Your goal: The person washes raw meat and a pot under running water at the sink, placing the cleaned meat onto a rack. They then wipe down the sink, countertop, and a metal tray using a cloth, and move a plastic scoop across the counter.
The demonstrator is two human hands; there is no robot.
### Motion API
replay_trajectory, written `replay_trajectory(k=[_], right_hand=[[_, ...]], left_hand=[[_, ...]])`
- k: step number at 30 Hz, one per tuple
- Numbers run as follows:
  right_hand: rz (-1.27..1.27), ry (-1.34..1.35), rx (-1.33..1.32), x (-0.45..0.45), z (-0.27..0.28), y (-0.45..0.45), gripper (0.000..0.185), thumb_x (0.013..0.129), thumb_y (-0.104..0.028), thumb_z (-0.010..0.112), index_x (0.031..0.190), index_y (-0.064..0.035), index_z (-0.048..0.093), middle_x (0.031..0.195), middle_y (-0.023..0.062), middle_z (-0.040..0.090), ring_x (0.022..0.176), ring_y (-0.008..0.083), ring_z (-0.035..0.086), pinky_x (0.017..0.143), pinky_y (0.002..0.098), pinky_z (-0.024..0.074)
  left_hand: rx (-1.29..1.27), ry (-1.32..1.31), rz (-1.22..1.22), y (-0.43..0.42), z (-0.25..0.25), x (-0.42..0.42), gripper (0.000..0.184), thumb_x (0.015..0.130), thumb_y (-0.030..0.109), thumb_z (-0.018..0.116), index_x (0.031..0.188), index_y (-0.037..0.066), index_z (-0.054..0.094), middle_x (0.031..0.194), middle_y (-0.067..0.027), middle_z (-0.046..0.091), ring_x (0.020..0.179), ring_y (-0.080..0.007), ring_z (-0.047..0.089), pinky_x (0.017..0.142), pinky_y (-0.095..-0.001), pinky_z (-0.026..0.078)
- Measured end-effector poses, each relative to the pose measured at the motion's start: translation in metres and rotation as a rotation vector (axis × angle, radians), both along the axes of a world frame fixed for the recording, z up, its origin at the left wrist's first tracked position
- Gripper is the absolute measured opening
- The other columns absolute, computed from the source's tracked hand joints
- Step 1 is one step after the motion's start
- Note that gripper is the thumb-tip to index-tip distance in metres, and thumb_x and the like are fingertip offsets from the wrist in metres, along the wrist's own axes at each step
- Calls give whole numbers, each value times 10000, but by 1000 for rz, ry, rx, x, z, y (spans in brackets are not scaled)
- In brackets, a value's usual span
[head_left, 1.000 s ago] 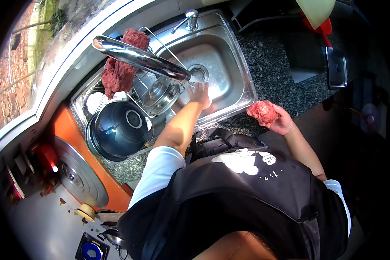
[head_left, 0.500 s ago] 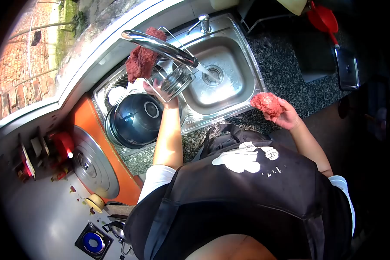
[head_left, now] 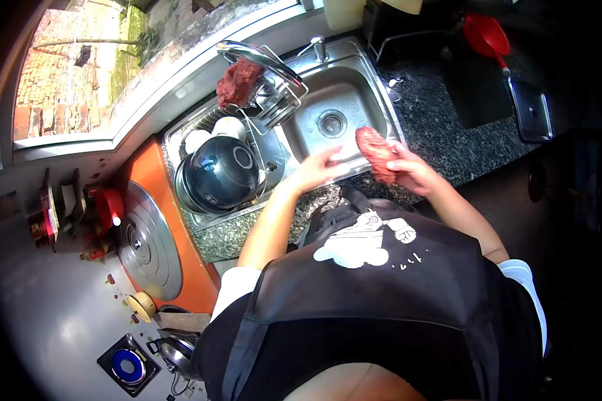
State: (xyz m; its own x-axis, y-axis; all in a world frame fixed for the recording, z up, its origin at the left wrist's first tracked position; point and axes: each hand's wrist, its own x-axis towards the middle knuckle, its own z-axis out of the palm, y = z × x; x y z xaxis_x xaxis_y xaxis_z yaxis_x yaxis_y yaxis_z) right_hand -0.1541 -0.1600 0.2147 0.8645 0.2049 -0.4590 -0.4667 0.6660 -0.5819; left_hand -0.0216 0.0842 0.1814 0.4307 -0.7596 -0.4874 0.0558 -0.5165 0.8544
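Note:
My right hand grips a red crumpled cloth over the front right edge of the steel sink. Just left of it, my left hand is held over the sink's front rim with fingers apart and nothing in them. The chrome faucet arches over the rack beside the basin, and no water shows from it. Another red cloth hangs behind the faucet, above a wire rack with glass lids. A dark bowl lies upside down on the drainboard.
A soap dispenser stands at the sink's back edge. On the dark counter at the right lie a red pan and a rectangular tray. At the left are an orange surface with a round metal lid and a stove burner.
My left hand has moved from the drainboard rack rightward to the sink's front. The water from the faucet has stopped. My right hand and its cloth have shifted slightly left, toward my left hand.

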Motion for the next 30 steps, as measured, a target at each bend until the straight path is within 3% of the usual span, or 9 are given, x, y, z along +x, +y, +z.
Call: replay_trajectory(k=[4,7,10,16,18,20,22,26,30], right_hand=[[180,-124,-699,-2,-23,16,508,735,-165,787,1128,-17,501,1094,116,555,918,168,595,776,297,514],[152,-271,-654,-1,-24,7,531,726,-156,782,1155,2,511,1068,98,575,906,162,600,746,287,513],[233,-354,-610,-7,-6,4,405,723,-148,778,1030,-38,537,1061,94,581,872,157,601,724,280,508],[94,-363,-429,-31,-2,5,370,766,-95,759,993,-67,468,918,61,598,880,128,587,757,287,487],[58,-355,-835,-38,6,2,401,757,-144,775,992,-67,459,890,73,597,836,136,595,718,285,483],[-26,-414,-1230,-45,12,2,468,731,-223,804,994,-63,451,843,76,595,766,148,597,676,287,477],[-29,-265,-1242,-53,8,2,418,761,-203,777,1014,-55,478,811,56,599,727,119,587,636,263,469],[49,-135,-599,-76,13,-38,281,838,-112,680,1085,-35,570,835,35,647,656,79,582,553,226,466],[-239,-433,-980,-107,9,-71,225,793,70,589,985,1,684,1053,49,619,980,138,600,856,258,487]], left_hand=[[-292,253,-14,-36,22,-48,399,903,229,598,1216,-1,509,1093,-72,610,953,-137,583,837,-280,477],[-378,117,206,-45,39,-62,326,881,172,623,1138,-19,564,1043,-105,644,902,-142,625,794,-279,512],[-445,523,539,-48,61,-81,410,872,110,597,1240,6,448,1030,-122,623,851,-180,645,736,-288,541],[-452,399,379,-54,57,-87,460,831,67,586,1254,-16,426,1034,-158,627,805,-264,668,723,-362,555],[-449,215,466,-60,60,-92,435,829,57,601,1227,-22,444,1038,-158,626,811,-260,667,721,-363,555],[-403,460,375,-58,75,-85,464,810,17,621,1237,-22,442,1127,-140,595,940,-211,631,763,-328,537],[-423,359,470,-57,73,-90,459,792,-17,614,1222,-44,454,1100,-120,610,964,-187,617,810,-308,514],[-431,330,517,-34,59,-63,377,766,13,671,1109,2,515,1043,-83,604,907,-155,607,827,-283,496],[-235,609,526,-30,68,-45,193,830,61,642,1001,15,565,973,-105,650,851,-178,644,745,-249,522]])
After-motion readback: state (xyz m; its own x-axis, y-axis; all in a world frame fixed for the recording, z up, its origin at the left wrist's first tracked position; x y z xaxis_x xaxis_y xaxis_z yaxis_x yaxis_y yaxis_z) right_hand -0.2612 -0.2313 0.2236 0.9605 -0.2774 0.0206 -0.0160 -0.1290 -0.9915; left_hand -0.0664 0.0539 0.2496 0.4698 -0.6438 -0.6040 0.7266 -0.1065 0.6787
